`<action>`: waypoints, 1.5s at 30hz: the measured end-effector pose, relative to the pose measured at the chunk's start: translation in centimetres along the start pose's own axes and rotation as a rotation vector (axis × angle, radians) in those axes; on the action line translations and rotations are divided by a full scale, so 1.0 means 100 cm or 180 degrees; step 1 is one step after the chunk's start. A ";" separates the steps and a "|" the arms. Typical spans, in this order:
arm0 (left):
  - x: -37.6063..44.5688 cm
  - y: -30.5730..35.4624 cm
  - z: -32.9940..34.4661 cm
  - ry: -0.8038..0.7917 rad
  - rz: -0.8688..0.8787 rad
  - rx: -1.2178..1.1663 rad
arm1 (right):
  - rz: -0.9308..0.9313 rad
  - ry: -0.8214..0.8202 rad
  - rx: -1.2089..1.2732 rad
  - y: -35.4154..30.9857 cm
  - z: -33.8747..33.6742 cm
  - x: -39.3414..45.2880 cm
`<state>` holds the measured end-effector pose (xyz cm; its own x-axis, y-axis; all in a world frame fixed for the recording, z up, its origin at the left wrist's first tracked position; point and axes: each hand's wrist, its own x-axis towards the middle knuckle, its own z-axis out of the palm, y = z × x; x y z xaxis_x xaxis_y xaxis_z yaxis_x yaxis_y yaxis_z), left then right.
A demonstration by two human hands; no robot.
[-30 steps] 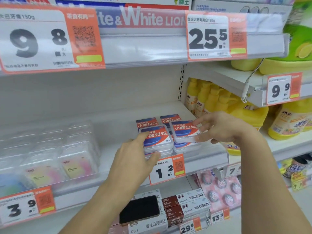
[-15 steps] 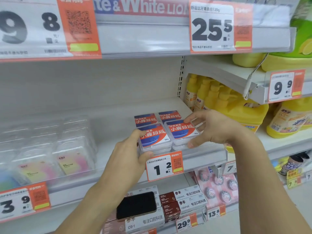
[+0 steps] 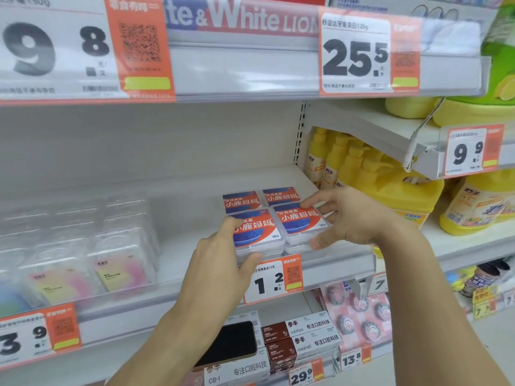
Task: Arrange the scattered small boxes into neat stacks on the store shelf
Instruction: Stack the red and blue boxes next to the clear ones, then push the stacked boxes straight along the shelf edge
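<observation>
Small clear boxes with red-and-blue labels stand in stacks, two by two, at the right end of the white shelf (image 3: 195,254). My left hand (image 3: 220,271) grips the front-left stack (image 3: 257,228), thumb at its front and a finger on its top. Around the front-right stack (image 3: 299,220) my right hand (image 3: 351,217) curls, with the thumb at the lower front corner and fingers along the far right side. Behind them lie the back-left box (image 3: 241,201) and the back-right box (image 3: 280,195).
Clear packs with pastel contents (image 3: 83,254) fill the shelf's left part. Yellow detergent bottles (image 3: 390,188) stand in the bay to the right. A price tag reading 1.2 (image 3: 274,280) hangs on the shelf edge. Brown and white boxes (image 3: 301,338) lie on the shelf below.
My right hand has set the front-right box down from its tilted, raised pose, level with the front-left stack. Both hands stay against the front stacks.
</observation>
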<state>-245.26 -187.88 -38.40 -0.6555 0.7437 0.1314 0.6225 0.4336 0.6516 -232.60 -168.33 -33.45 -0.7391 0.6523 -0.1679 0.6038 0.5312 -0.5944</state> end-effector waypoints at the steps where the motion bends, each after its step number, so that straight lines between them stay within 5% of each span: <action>1: 0.000 0.000 0.000 0.0004 0.0002 0.0018 | 0.0025 -0.0004 -0.0029 -0.001 0.000 0.000; 13: 0.002 -0.005 0.003 0.0073 -0.0020 -0.0120 | 0.0383 -0.0175 -0.0482 -0.022 -0.005 -0.004; 22: -0.020 -0.009 -0.041 0.0547 0.0767 -0.0080 | -0.1151 0.1212 0.0437 -0.098 0.023 -0.002; 28: -0.028 -0.045 -0.112 0.0920 0.0927 0.0248 | -0.1121 0.0861 0.1264 -0.174 0.119 0.013; 32: -0.025 -0.079 -0.161 0.0722 0.0906 0.0647 | -0.0392 0.0162 0.2284 -0.199 0.142 0.020; 37: -0.017 -0.119 -0.197 0.0389 0.0623 0.1269 | -0.0302 -0.0655 0.2659 -0.209 0.164 0.025; 45: -0.010 -0.149 -0.195 -0.0387 0.0443 0.1693 | -0.0186 -0.0430 0.2302 -0.210 0.179 0.018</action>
<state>-262.24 -205.01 -33.64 -0.5173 0.8519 0.0816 0.8501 0.5005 0.1637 -251.97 -188.00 -35.34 -0.8225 0.5369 -0.1875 0.2489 0.0434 -0.9675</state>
